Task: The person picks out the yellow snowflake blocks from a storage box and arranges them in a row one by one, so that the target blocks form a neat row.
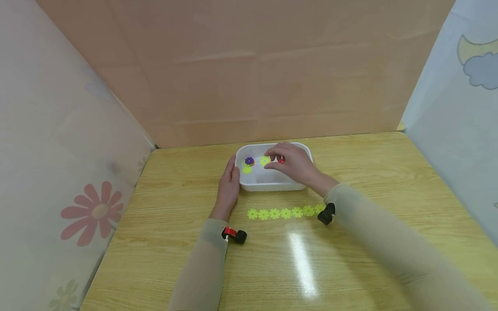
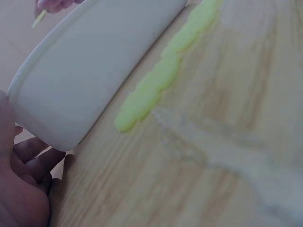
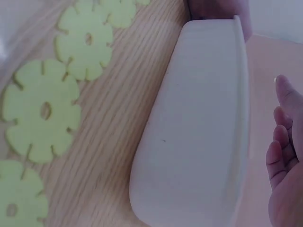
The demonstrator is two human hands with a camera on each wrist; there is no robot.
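A white plastic tray point(image 1: 272, 186) stands on the table. My left hand point(image 1: 228, 188) holds its left end, with the fingers bent against the outer wall at the corner in the left wrist view. Over the tray, my right hand point(image 1: 294, 162) pinches a yellow notched flower-shaped disc point(image 1: 265, 161) between thumb and index finger. A red piece point(image 1: 281, 160) shows by the right fingers; I cannot tell whether they touch it. Inside the tray's left part lie a purple disc point(image 1: 249, 160) and a yellow disc point(image 1: 247, 170), with an orange edge peeking out.
In front of the tray, several yellow discs point(image 1: 275, 213) lie in a row, partly hidden at the right by the right wrist camera point(image 1: 326, 214). A brown panel point(image 1: 253, 86) closes off the table's far side. Light walls stand left and right.
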